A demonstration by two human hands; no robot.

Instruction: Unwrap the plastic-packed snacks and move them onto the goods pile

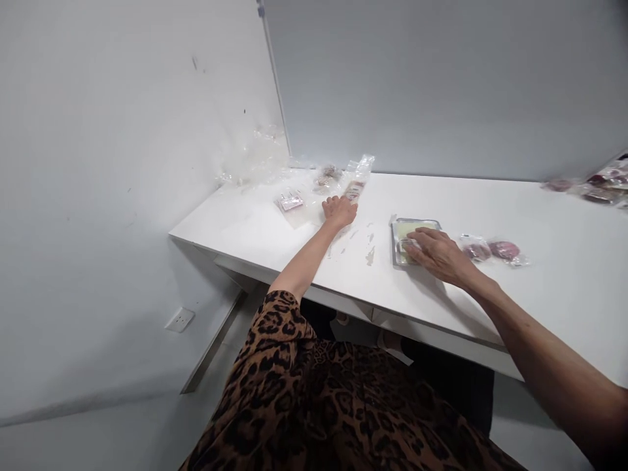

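Taking the left hand as the clock's centre, with twelve toward the far edge, a grey panel (441,85) fills twelve to two; a white wall (122,98) stands at nine to eleven; a white table (235,229) runs beneath both hands; a leopard-print garment (284,320) covers the person from five to seven; a loose heap of clear plastic (260,157) lies at ten; a cluster of packets (608,186) sits far off near three.

The right hand (439,255), between three and four, is partly open, fingers slightly bent over a silver-rimmed tray (394,243) with a yellow-green face; whether it grips anything there I cannot tell; the left hand (339,212) is half curled at the near end of a long clear packet (355,190), which points to one; its fingertips are hidden, so its hold cannot be told.

Two pink-filled packets (505,250) lie beyond the right hand, near three; a brownish packet (328,175) is toward eleven; a pink-and-white packet (292,201) is at nine.
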